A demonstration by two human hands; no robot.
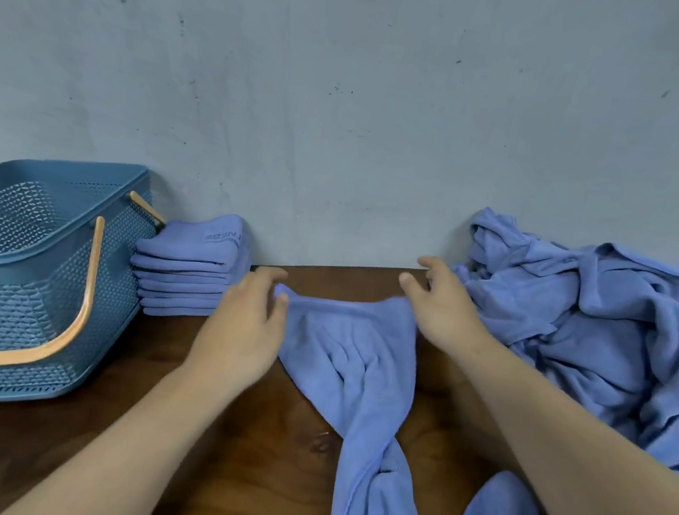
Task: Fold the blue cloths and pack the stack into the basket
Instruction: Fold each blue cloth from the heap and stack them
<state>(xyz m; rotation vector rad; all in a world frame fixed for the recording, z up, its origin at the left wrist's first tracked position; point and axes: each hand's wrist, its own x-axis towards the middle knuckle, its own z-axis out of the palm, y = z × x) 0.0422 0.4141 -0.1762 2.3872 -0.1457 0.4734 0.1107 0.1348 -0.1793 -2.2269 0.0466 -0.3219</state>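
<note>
Folding step: my left hand and right hand pinch one cloth's far corners. Next I should spread it flat on the worktop.

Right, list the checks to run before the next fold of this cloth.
1. Left hand pinches a top corner of the cloth: ok.
2. Right hand grips the other corner: cannot tell, the grip is hidden under the hand.
3. Cloth flat and untwisted: not ok, its near end is twisted and bunched.
4. Stack tidy, beside the basket: ok.
5. Basket upright and open: ok.
</note>
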